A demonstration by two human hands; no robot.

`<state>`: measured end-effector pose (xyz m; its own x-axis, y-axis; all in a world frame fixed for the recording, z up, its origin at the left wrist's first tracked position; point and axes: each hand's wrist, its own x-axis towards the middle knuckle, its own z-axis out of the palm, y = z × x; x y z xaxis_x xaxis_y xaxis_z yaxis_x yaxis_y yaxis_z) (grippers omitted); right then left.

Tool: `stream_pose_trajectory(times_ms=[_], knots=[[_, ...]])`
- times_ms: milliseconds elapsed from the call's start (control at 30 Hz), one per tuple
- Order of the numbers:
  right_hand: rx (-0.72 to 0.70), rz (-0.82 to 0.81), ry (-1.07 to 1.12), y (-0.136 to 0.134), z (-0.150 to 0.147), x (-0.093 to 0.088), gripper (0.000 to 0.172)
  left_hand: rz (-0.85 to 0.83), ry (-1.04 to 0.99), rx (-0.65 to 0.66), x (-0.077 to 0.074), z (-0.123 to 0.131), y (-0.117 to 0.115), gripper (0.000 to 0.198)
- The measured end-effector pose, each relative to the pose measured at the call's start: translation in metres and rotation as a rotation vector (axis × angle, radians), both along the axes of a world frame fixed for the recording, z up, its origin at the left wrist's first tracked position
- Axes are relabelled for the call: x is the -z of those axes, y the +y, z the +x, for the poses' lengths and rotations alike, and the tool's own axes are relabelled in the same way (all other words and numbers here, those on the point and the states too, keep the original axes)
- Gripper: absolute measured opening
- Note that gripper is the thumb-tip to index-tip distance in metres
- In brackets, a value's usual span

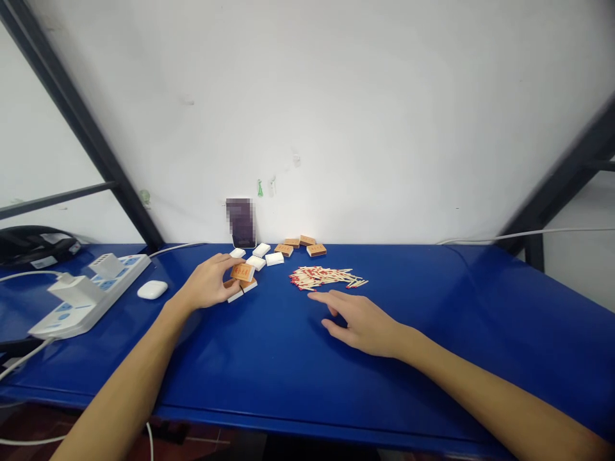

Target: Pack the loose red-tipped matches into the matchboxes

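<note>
My left hand (209, 282) grips an orange matchbox (243, 272) between thumb and fingers, just above a white inner tray (241, 292) lying on the blue table (269, 358). My right hand (361, 323) hovers low over the table with its fingers spread, the index finger stretched toward a heap of red-tipped matches (324, 277) and holding nothing. Behind the heap lie white trays (267, 257) and orange box sleeves (303, 246).
A white power strip (91, 291) with plugs and cables sits at the left, a white earbud case (152, 289) beside it. A dark phone (243, 224) leans on the wall at the back. Black frame bars slant at both sides. The table's front edge is near.
</note>
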<state>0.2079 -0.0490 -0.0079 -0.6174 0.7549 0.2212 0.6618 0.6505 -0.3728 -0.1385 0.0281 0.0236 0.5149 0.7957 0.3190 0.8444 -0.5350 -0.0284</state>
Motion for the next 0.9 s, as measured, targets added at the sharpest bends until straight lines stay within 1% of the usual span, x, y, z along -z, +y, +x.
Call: stream_pose_trajectory(times_ms=[133, 233, 300, 400, 500, 633, 767, 900], knots=[[-0.028, -0.012, -0.033, -0.001, -0.002, 0.000, 0.040, -0.089, 0.011, 0.019, 0.000, 0.001, 0.000, 0.047], [-0.034, -0.011, -0.035, 0.000, -0.002, 0.001, 0.039, -0.111, -0.005, 0.028, 0.003, 0.008, -0.002, 0.047], [-0.035, -0.005, -0.036, 0.000, -0.001, 0.002, 0.039, -0.098, -0.008, -0.006, 0.005, 0.015, -0.003, 0.050], [-0.037, 0.001, -0.040, 0.000, -0.001, 0.003, 0.039, -0.095, 0.039, -0.080, 0.007, 0.022, -0.005, 0.059], [-0.041, 0.006, -0.039, 0.000, -0.001, 0.003, 0.038, -0.098, 0.047, -0.113, 0.008, 0.022, -0.005, 0.062], [-0.046, 0.008, -0.034, 0.000, -0.001, 0.004, 0.038, -0.137, -0.051, -0.047, 0.007, 0.015, -0.004, 0.055], [-0.041, 0.011, -0.041, 0.000, 0.000, 0.005, 0.039, -0.192, -0.087, 0.043, 0.005, 0.009, -0.003, 0.048], [-0.038, 0.011, -0.049, 0.000, 0.000, 0.005, 0.038, -0.225, -0.082, 0.052, 0.002, 0.007, -0.004, 0.051]])
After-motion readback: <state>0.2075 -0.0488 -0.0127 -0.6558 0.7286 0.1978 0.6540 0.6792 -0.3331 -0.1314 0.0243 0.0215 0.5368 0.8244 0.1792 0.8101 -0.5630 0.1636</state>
